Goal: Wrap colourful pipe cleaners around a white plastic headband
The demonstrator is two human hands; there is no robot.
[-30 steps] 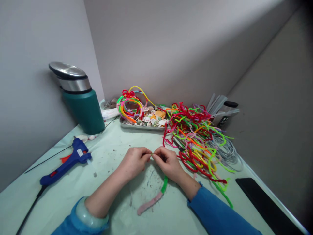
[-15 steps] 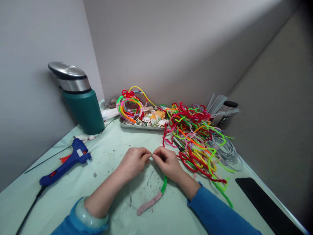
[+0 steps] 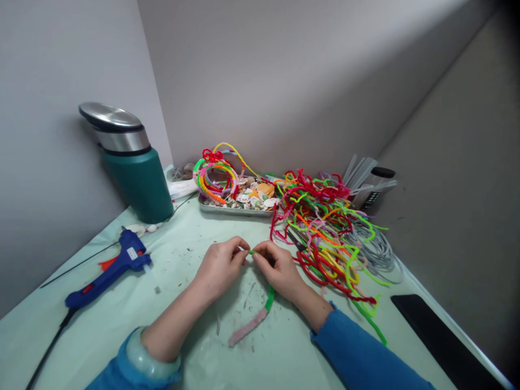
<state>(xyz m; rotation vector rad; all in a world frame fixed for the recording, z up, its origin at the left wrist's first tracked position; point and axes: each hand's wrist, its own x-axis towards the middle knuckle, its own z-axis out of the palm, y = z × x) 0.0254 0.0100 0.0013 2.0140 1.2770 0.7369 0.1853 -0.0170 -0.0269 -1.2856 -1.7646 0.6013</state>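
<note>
A pink and green pipe cleaner (image 3: 248, 328) curves down below my right hand (image 3: 280, 271), its pink end over the table. My right thumb and forefinger pinch its green part. A short light-green tip shows between my hands. My left hand (image 3: 221, 268) meets that tip from the other side, thumb and forefinger closed at it. Both hands are just above the table, fingertips nearly touching. Part of the pipe cleaner is hidden behind my right palm.
A blue glue gun (image 3: 111, 268) and a green bottle (image 3: 138, 184) stand left. Behind are a metal tray (image 3: 238, 210) of shells and coiled pipe cleaners. To the right lie tangled pipe cleaners (image 3: 317, 216), grey wire coils (image 3: 376, 249) and a black flat object (image 3: 439, 336).
My fingertips have drawn slightly apart and up, so more of the green tip shows between them. The hanging pink and green part has shifted up a little.
</note>
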